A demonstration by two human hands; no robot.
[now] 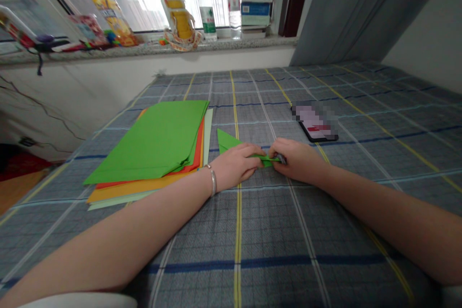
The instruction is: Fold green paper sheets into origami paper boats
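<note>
A folded piece of green paper [226, 141] lies on the plaid cloth, with a pointed flap at its left end. My left hand [238, 163], wearing a bracelet, rests over its middle with bent fingers holding it. At the paper's right end, my right hand [298, 159] is closed in a pinch on a narrow part of the same paper. A small dark greyish patch shows by the right fingertips; I cannot make out what it is. Both hands hide much of the folds.
Left of my hands lies a stack of coloured paper sheets [151, 139], green on top. A phone [315, 122] lies beyond my right hand. Bottles [206, 9], a yellow cup [182, 19] and boxes [256, 9] stand on the windowsill [231, 47]. A grey curtain [339, 9] hangs at right.
</note>
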